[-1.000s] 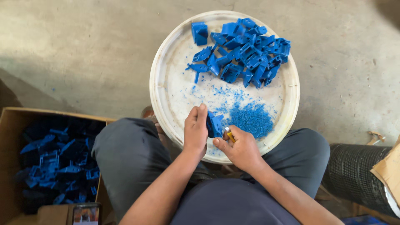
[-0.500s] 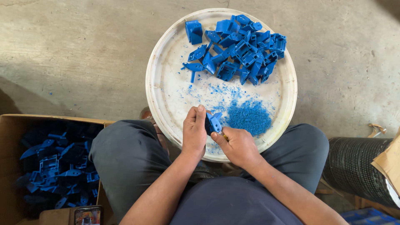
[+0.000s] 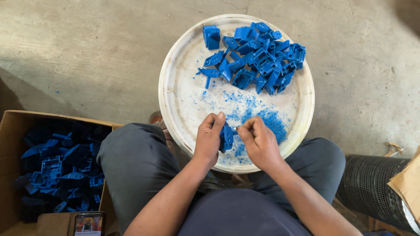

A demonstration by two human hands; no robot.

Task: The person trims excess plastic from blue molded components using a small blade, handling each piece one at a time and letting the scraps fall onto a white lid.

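Blue plastic part (image 3: 227,137) pinched in left hand (image 3: 208,139), right hand (image 3: 259,140) gripping small tool, brown cardboard box (image 3: 17,126) at left

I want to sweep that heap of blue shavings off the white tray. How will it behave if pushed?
The blue shavings look like fine loose crumbs, so they would probably scatter and smear rather than slide as one; a thin trail already spreads across the white tray. They seem very light, likely to cling or blow about. The tray's raised rim should hold most in.
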